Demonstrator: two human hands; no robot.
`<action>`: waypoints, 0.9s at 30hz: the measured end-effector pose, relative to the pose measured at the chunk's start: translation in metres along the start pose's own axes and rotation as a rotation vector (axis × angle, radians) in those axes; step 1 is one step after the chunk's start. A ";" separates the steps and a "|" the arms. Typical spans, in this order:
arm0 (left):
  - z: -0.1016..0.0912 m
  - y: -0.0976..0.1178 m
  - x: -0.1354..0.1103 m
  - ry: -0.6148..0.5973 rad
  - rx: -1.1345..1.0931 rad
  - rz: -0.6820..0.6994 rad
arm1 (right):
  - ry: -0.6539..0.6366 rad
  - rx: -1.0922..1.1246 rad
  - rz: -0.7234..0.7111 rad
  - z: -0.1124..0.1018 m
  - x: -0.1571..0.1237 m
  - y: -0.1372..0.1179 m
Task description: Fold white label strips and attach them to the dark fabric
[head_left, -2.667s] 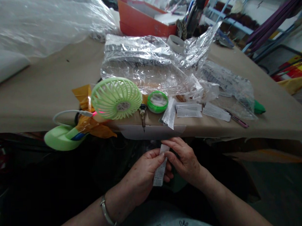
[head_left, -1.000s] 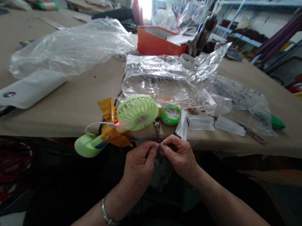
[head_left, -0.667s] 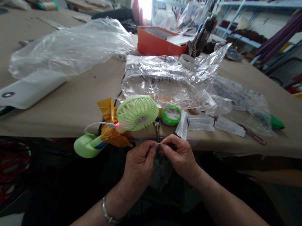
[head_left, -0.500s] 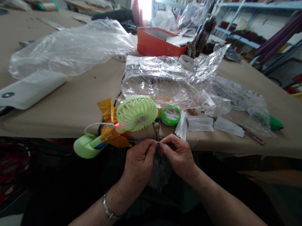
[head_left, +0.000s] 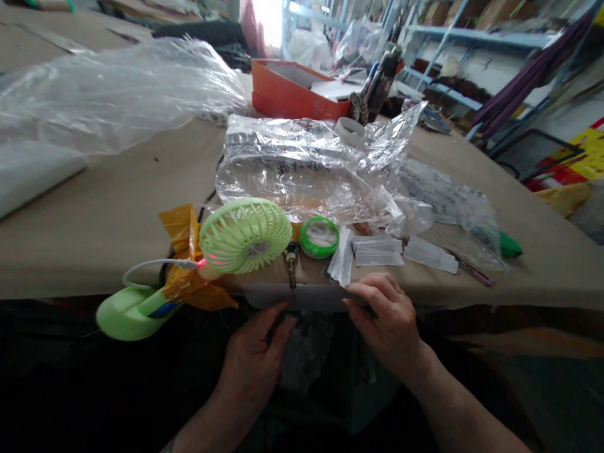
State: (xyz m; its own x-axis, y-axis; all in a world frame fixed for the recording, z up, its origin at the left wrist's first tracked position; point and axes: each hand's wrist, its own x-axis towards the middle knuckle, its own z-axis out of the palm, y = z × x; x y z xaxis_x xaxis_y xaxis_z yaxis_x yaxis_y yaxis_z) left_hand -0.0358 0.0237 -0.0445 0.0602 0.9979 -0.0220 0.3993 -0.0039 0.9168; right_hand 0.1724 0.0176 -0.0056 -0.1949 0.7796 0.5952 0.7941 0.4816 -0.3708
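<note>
My left hand (head_left: 260, 345) hovers just off the table edge, thumb and forefinger apart with nothing visible between them. Above it a small metal fixture (head_left: 292, 267) with a thin tip sticks out at the edge. My right hand (head_left: 386, 319) is farther right, its thumb and forefinger parted too. The forefinger tip is close to the lower end of a bundle of white printed strips (head_left: 341, 257); I cannot tell whether it touches. More printed strips (head_left: 378, 251) lie beside that bundle. A round green tub (head_left: 319, 238) with whitish contents sits behind the fixture.
A light green fan (head_left: 247, 235) is fastened with brown tape (head_left: 182, 235) at the edge on the left. Clear plastic bags (head_left: 290, 180) cover the table's middle. An orange box (head_left: 296, 96) stands behind them. A thin purple tool (head_left: 474, 271) lies at right.
My hands were pinched together in front of the metal fixture; now they have separated, the right one moving toward the paper strips. The view has turned a little to the right.
</note>
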 end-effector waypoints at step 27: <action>0.051 0.064 0.008 -0.448 -0.899 -0.458 | 0.152 -0.064 -0.082 0.005 -0.009 0.025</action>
State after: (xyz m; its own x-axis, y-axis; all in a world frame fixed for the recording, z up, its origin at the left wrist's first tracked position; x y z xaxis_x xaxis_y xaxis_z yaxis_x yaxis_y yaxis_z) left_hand 0.0367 0.0279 -0.0060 0.4752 0.7787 -0.4098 -0.3310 0.5897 0.7367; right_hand 0.1913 0.0249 -0.0241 -0.1753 0.6669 0.7243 0.8151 0.5109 -0.2732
